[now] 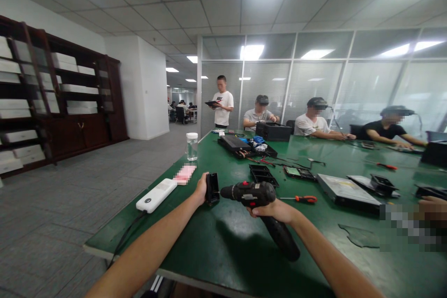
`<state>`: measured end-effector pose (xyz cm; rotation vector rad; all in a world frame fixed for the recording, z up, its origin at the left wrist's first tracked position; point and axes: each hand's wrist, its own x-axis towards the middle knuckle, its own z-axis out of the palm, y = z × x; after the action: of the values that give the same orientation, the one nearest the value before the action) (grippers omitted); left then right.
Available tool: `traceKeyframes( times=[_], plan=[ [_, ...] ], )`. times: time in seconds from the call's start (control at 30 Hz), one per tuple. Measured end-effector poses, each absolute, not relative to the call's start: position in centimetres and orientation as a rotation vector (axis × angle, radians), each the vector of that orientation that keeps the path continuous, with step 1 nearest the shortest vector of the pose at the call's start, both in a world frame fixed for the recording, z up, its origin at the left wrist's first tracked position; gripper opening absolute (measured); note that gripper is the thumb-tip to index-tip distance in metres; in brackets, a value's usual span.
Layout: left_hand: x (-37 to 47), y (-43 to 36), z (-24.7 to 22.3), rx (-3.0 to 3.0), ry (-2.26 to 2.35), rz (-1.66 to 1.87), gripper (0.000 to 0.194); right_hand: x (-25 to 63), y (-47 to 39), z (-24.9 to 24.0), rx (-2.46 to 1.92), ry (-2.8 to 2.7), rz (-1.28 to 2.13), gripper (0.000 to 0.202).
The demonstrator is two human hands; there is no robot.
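Note:
My right hand [270,210] is wrapped round the grip of a black cordless drill [249,193], which points to the left. My left hand [201,189] grips a small black plastic box-like part [212,187] by its left side, standing it up on the green table. The drill's tip meets or nearly meets the right side of this part; I cannot tell whether they touch. Just behind the drill lies a black tray-like frame with compartments [263,175]. To the right of the drill rests a screwdriver [305,199] with an orange and black handle.
On the left of the green table [195,251] are a white power bank [157,195] with a cable, a pink paper [185,174] and a clear jar [192,146]. A metal disc drive [347,193] and a circuit board [299,172] lie right. Several people sit or stand beyond.

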<state>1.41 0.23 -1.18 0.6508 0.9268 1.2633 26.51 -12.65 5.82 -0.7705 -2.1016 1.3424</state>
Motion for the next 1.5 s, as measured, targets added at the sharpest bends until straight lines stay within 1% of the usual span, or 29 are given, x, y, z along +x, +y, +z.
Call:
traceKeyframes(
  times=[0.3,0.5,1.23,1.5],
  plan=[
    [1.27,0.46,-1.42,0.692,0.91,1.294,0.037,26.46,-12.84,6.12,-0.793,-2.116,1.337,0.03],
    [1.33,0.44,-1.34,0.679,0.935,1.281,0.038,26.4,-13.03,6.43,-0.789,-2.117,1.346,0.026],
    [1.28,0.75,-1.65,0.704,0.917,1.316,0.036,26.79,-12.55,5.72,-0.772,-2.107,1.342,0.027],
    [1.27,0.65,-1.63,0.689,0.918,1.294,0.038,26.74,-12.55,5.8,-0.782,-2.084,1.376,0.027]
  ],
)
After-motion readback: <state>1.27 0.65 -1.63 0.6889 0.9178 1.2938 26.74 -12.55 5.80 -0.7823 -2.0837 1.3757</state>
